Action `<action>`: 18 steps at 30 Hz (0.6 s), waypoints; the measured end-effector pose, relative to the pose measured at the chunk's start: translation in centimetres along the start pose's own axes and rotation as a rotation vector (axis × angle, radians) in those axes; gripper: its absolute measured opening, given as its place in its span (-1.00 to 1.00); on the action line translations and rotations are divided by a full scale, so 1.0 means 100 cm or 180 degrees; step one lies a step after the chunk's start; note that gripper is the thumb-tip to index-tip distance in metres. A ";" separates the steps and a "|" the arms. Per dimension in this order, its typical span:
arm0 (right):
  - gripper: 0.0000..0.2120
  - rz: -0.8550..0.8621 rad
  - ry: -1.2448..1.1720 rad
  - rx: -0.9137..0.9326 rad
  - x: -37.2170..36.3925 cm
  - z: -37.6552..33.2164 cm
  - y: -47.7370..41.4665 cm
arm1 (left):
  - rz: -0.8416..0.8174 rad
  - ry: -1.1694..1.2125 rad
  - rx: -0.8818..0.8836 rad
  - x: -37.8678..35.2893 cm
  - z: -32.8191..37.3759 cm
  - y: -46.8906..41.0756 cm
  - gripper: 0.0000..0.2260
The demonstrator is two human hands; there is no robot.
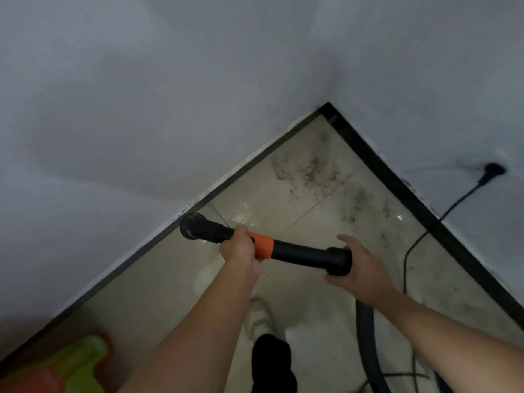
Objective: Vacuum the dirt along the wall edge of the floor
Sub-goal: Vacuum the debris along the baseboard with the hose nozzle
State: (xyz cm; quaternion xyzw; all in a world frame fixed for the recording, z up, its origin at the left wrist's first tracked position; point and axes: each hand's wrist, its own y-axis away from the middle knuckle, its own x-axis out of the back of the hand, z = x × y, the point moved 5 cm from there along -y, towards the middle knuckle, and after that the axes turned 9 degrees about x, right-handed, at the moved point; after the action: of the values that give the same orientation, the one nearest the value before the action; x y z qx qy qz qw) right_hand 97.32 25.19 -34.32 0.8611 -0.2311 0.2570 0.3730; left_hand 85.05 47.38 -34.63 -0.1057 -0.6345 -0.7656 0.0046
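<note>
Around the orange band (263, 246) of the vacuum wand (300, 255), the left grip (239, 248) is closed firmly, fingers wrapped over the tube. The right grip (358, 269) cups the wand's rear end where the hose (367, 338) joins. Its thumb and fingers curve loosely to either side rather than clenching.

The wand lies nearly level between the two. Its round nozzle (190, 226) sits at the black skirting (127, 263) of the left wall, just beside it or touching; I cannot tell which. The dirt (309, 168) lies well apart from the nozzle, scattered over the floor (158, 282) tiles toward the corner, with thinner specks near the right wall's skirting.

A power cord (459, 204) runs from a plug (493, 169) in the right wall down to the floor. A shoe (259, 319) shows below the hands. A green and red object (76, 361), too blurred to name, sits at lower left.

The step in hand looks like bringing the nozzle to the wall edge, with the main patch not yet reached. The next move calls for running the nozzle mouth along the skirting into the corner, low over the tiles, with hose and cord kept out of the dirt.
</note>
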 end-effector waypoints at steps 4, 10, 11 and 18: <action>-0.28 0.0197 0.0455 -0.0527 0.007 0.024 0.010 | -0.0209 -0.0276 0.0151 -0.007 0.003 -0.004 -0.81; -0.76 -0.0984 0.1091 -0.0517 0.019 0.056 0.019 | -0.0889 -0.0827 0.0110 -0.036 -0.012 -0.002 -0.79; -0.72 -0.1252 0.1069 -0.0644 0.017 0.064 0.023 | -0.0958 -0.0959 0.0078 -0.042 -0.017 -0.002 -0.81; -0.58 -0.1675 0.0661 -0.0969 -0.022 0.116 0.031 | -0.1288 -0.1495 -0.0050 -0.069 -0.050 -0.020 -0.89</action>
State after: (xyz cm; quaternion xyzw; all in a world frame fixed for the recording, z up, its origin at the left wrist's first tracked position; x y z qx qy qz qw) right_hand 96.95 14.88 -40.90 0.7947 0.0030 0.2007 0.5728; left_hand 90.70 42.05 -38.63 -0.1513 -0.6204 -0.7106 -0.2956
